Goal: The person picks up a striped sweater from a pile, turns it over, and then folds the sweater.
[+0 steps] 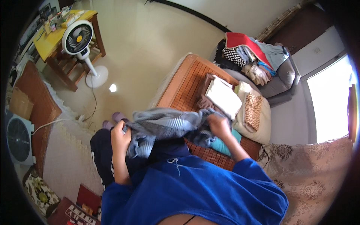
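A grey and blue striped garment (168, 123) is stretched bunched across my lap. My left hand (120, 137) grips one end of it. The other end is gathered in my right hand (218, 125), which looks slightly blurred. Just past my right hand, a folded white cloth (223, 95) lies on brown folded fabric (206, 84) on the bamboo mat (182, 97). Beneath my right forearm, a teal cloth (225, 144) is partly hidden. Beside the white cloth, a folded leopard-print cloth (253, 112) rests on a cream folded quilt or cushion (265, 129).
A grey armchair (284, 78) at the back right carries heaped clothes, a red cloth (244, 45) among them. At the left, a white pedestal fan (78, 37) stands before a cluttered yellow table (50, 50). A cable (94, 104) runs over the floor near purple slippers (118, 116).
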A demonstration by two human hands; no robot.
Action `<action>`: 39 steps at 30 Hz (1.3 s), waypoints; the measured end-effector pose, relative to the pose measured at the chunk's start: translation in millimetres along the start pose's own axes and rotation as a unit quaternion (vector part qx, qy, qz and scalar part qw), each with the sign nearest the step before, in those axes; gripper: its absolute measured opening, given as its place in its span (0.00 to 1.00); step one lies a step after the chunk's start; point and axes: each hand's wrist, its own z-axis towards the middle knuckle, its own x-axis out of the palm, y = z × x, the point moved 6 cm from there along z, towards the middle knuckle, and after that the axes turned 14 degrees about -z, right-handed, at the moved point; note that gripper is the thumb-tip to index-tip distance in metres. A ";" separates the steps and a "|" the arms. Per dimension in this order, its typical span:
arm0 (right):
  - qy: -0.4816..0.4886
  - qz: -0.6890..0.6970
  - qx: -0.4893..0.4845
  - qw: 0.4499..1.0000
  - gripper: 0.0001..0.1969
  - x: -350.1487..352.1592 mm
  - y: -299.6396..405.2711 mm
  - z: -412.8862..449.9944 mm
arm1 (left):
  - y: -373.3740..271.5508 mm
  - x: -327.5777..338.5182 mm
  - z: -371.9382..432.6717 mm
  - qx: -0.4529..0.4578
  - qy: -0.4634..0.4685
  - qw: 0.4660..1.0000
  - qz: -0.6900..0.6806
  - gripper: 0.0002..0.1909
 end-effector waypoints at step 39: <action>-0.109 0.331 0.017 0.937 0.11 -46.1 64.7 10.9 | -224.1 -90.8 46.9 0.575 -0.049 0.811 -0.097 0.24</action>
